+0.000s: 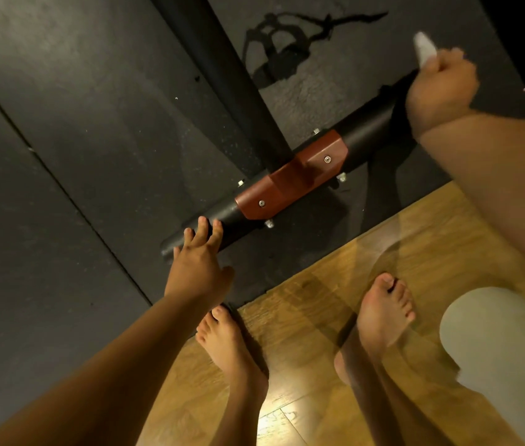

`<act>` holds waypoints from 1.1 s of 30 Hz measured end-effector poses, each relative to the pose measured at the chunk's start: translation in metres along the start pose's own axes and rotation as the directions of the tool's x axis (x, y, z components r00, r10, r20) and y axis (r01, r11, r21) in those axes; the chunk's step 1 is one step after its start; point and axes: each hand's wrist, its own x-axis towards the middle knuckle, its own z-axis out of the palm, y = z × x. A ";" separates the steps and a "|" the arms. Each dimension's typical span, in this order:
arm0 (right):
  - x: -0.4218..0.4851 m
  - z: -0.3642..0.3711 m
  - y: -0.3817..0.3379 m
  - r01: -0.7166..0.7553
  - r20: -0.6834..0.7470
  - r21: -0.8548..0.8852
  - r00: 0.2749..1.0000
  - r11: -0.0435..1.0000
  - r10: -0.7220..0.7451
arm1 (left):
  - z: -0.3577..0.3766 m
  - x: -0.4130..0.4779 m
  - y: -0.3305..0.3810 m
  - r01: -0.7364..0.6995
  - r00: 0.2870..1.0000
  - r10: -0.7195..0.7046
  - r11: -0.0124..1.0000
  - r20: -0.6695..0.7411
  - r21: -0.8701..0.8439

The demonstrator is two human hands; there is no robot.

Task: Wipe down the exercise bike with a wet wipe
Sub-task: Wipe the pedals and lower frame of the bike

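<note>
Head: crumpled white wipe point(423, 49) in right hand point(440, 91).

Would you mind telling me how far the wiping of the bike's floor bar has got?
Done: nothing can be confirmed; no wet or clean patch is distinguishable. In hand: the right hand grips the white wet wipe at the far end of the black base bar; the left hand, fingers spread, is at the near end. Left, as far as I can tell: the brown bracket and upright post.

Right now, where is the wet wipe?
In the head view the wet wipe sits at the upper right, clutched in the right hand at the far end of the bike's black floor bar.
</note>
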 end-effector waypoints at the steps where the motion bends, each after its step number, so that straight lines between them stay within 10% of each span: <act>1: -0.008 0.006 0.001 -0.090 -0.071 0.081 0.993 0.993 0.095 | -0.001 0.000 0.001 0.004 1.000 -0.004 1.000 0.000 -0.003; 7: -0.246 0.084 0.209 -0.664 0.362 0.278 0.742 0.695 0.564 | -0.009 -0.002 0.000 -0.010 0.998 0.005 0.997 0.064 0.078; 9: -0.190 0.089 0.153 -0.715 0.493 0.570 0.691 0.404 0.528 | -0.011 -0.003 -0.004 -0.038 0.996 0.029 0.993 0.080 0.112; 10: -0.176 0.090 0.117 -0.723 0.394 0.538 0.670 0.433 0.629 | -0.012 -0.003 -0.007 -0.057 0.995 0.047 0.991 0.086 0.125; 13: -0.176 0.095 0.024 -0.840 0.693 0.530 0.508 0.116 0.511 | -0.012 -0.005 -0.019 -0.117 0.993 0.114 0.988 0.040 0.103; 18: -0.233 0.113 -0.004 -0.851 0.721 0.474 0.522 0.225 0.455 | 0.004 -0.012 -0.031 -0.162 0.965 0.094 0.949 -0.246 -0.272; 22: -0.271 0.109 0.007 -0.313 0.442 0.092 0.863 0.945 0.243 | 0.021 -0.021 -0.041 -0.163 0.945 0.033 0.911 -0.326 -0.379; 27: -0.353 0.096 0.003 0.170 0.630 0.078 0.755 0.982 -0.180 | 0.056 -0.039 -0.071 -0.150 0.899 -0.068 0.880 -0.432 -0.451; 30: -0.382 0.092 -0.004 0.066 0.736 0.191 0.650 0.979 -0.188 | 0.067 -0.060 -0.066 0.009 0.982 -0.168 0.497 -0.085 -0.868; 33: -0.382 0.096 -0.023 -0.121 0.717 0.226 0.692 0.966 -0.081 | 0.070 -0.060 -0.068 0.114 0.991 -0.080 0.108 0.106 -0.988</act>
